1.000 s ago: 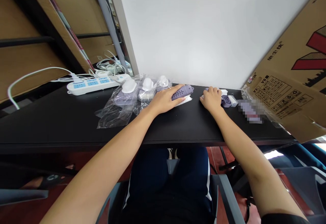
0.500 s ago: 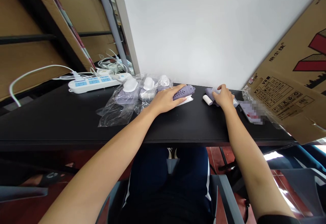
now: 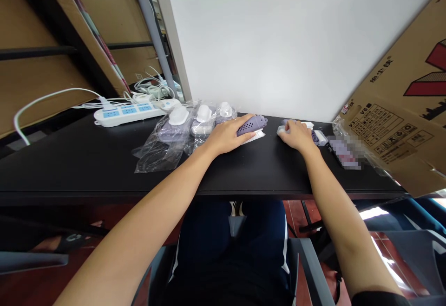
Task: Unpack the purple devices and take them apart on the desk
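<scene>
A purple brush [image 3: 251,125] with a dotted grip and white bristles lies on the black table, and my left hand [image 3: 228,135] is wrapped round it. Over a small group of purple and white parts [image 3: 319,138], my right hand [image 3: 295,134] has its fingers curled on a whitish piece at its left side; the piece is mostly hidden. Left of my left hand stand three purple-and-white items [image 3: 178,116] in clear plastic bags. A small blurred card or device [image 3: 344,153] lies to the right of my right hand.
A white power strip [image 3: 128,112] with blue sockets and cables lies at the back left of the black table [image 3: 87,166]. A large cardboard box [image 3: 393,125] leans at the right, with clear plastic beside it. A white wall [image 3: 261,41] rises behind. A person's foot shows at lower left.
My right hand has shifted left and its fingers have closed onto a whitish piece. The white cylinder seen at its left is no longer there. My left hand has stayed on the brush.
</scene>
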The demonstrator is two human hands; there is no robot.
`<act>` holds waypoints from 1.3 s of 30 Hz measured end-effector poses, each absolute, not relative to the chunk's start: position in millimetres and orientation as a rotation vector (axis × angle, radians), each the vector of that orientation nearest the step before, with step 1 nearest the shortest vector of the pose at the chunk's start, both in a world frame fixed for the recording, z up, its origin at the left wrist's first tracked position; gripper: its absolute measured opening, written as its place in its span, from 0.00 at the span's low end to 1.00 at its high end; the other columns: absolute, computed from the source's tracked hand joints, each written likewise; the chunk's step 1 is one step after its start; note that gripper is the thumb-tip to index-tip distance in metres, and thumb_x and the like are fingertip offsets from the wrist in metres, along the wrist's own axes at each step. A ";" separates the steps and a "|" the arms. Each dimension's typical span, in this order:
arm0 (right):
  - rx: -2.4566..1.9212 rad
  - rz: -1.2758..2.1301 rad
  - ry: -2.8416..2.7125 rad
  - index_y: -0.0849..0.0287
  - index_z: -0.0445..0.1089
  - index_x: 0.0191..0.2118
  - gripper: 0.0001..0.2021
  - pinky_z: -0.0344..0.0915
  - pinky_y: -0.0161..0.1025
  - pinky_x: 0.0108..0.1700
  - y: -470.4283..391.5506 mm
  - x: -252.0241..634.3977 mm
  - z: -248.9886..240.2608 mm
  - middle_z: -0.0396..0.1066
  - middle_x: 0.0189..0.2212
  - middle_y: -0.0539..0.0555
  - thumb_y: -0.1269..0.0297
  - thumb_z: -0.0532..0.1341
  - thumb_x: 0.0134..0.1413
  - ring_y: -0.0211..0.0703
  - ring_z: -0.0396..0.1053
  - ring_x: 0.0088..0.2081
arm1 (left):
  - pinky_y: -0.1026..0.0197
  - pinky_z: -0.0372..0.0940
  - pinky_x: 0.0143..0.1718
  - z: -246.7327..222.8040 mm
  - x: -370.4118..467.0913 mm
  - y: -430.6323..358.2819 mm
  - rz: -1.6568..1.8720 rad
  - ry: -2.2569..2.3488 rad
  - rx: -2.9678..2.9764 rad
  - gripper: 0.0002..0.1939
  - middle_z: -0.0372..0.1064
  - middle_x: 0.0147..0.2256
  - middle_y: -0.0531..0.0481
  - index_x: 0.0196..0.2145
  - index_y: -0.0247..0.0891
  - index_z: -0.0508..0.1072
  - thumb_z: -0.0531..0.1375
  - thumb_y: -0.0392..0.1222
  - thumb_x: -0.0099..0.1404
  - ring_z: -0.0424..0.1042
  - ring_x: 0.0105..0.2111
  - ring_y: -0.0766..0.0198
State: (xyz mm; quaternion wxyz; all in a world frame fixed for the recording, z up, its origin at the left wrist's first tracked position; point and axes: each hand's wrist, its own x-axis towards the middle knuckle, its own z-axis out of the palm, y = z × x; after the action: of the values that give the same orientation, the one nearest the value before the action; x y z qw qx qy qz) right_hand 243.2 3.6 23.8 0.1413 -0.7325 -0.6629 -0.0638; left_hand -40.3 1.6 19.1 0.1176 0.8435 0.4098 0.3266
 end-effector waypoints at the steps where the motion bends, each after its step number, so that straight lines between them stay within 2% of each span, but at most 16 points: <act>1: -2.132 -0.186 -1.918 0.54 0.69 0.40 0.09 0.61 0.60 0.57 3.8 243.5 22.6 0.71 0.51 0.65 0.55 0.60 0.60 0.66 0.66 0.55 | 0.43 0.66 0.62 19.7 -40.3 1.1 0.948 1.205 2.468 0.34 0.69 0.67 0.50 0.73 0.53 0.63 0.60 0.56 0.72 0.72 0.61 0.43; 7: -1.987 -0.234 -1.847 0.54 0.74 0.40 0.13 0.63 0.61 0.58 9.2 247.5 18.9 0.70 0.50 0.65 0.52 0.58 0.65 0.66 0.67 0.56 | 0.43 0.66 0.62 20.9 -40.9 -0.5 0.929 1.218 2.468 0.34 0.68 0.68 0.51 0.73 0.55 0.62 0.60 0.57 0.72 0.71 0.63 0.43; 12: -1.547 -0.116 -1.870 0.54 0.73 0.40 0.13 0.66 0.53 0.55 9.3 237.0 18.6 0.73 0.42 0.60 0.53 0.56 0.69 0.56 0.71 0.48 | 0.44 0.66 0.64 21.4 -40.6 -2.6 0.980 1.212 2.432 0.35 0.69 0.67 0.49 0.73 0.52 0.62 0.59 0.58 0.72 0.72 0.62 0.44; 14: -1.331 0.003 -1.924 0.53 0.72 0.44 0.14 0.68 0.49 0.53 6.2 227.8 17.0 0.75 0.43 0.58 0.50 0.56 0.70 0.52 0.72 0.47 | 0.44 0.65 0.64 20.7 -40.4 -2.7 1.018 1.194 2.408 0.35 0.70 0.66 0.48 0.73 0.52 0.63 0.59 0.59 0.72 0.72 0.62 0.44; 17: -1.175 0.178 -1.948 0.53 0.69 0.56 0.20 0.68 0.48 0.52 0.3 214.4 14.2 0.76 0.46 0.57 0.45 0.58 0.69 0.51 0.72 0.48 | 0.44 0.67 0.63 18.2 -40.3 -0.8 1.084 1.182 2.381 0.35 0.71 0.65 0.47 0.72 0.51 0.63 0.59 0.60 0.72 0.74 0.60 0.44; 21: -1.207 0.254 -1.942 0.51 0.64 0.66 0.28 0.68 0.49 0.53 -6.8 206.3 15.6 0.75 0.53 0.58 0.42 0.58 0.68 0.51 0.72 0.51 | 0.43 0.67 0.62 15.1 -40.2 2.2 1.149 1.183 2.334 0.35 0.72 0.63 0.44 0.72 0.48 0.64 0.59 0.60 0.72 0.75 0.58 0.43; 25: -1.224 0.237 -1.933 0.48 0.63 0.70 0.31 0.70 0.50 0.53 -11.7 205.9 21.5 0.71 0.61 0.60 0.40 0.56 0.69 0.54 0.71 0.54 | 0.42 0.65 0.64 14.6 -39.6 2.0 1.150 1.166 2.315 0.35 0.73 0.63 0.45 0.71 0.48 0.65 0.60 0.61 0.71 0.73 0.60 0.42; 31: -1.150 0.248 -1.935 0.49 0.67 0.69 0.30 0.69 0.50 0.56 -12.2 204.2 21.9 0.71 0.61 0.60 0.40 0.53 0.71 0.54 0.70 0.57 | 0.43 0.65 0.65 8.4 -36.7 10.4 1.279 1.049 2.163 0.35 0.71 0.63 0.42 0.69 0.45 0.67 0.59 0.63 0.71 0.72 0.61 0.44; 34: -1.122 0.270 -1.891 0.51 0.66 0.68 0.29 0.66 0.51 0.60 -11.0 204.4 19.3 0.72 0.60 0.60 0.41 0.52 0.72 0.53 0.70 0.58 | 0.45 0.68 0.61 4.4 -33.7 17.6 1.403 0.945 1.962 0.41 0.73 0.60 0.41 0.74 0.47 0.58 0.59 0.67 0.71 0.74 0.58 0.47; 37: -1.132 0.337 -1.850 0.51 0.69 0.62 0.26 0.65 0.50 0.60 -8.9 205.5 16.6 0.75 0.53 0.57 0.40 0.51 0.72 0.50 0.73 0.53 | 0.46 0.72 0.54 5.0 -31.8 21.5 1.487 0.929 1.782 0.47 0.75 0.53 0.41 0.77 0.52 0.49 0.59 0.70 0.70 0.77 0.51 0.49; 39: -1.143 0.481 -1.856 0.52 0.71 0.55 0.25 0.68 0.47 0.54 -6.6 204.8 14.4 0.77 0.45 0.54 0.38 0.51 0.71 0.47 0.74 0.46 | 0.47 0.73 0.52 7.2 -31.6 23.4 1.556 0.957 1.695 0.45 0.75 0.49 0.42 0.77 0.53 0.50 0.58 0.70 0.70 0.77 0.49 0.48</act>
State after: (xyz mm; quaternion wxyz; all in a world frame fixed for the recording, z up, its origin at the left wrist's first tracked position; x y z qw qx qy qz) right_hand 204.8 -6.6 14.4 0.4391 -0.4600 -0.7470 0.1934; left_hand -31.6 23.4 7.2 0.3192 0.6447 0.3639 0.5917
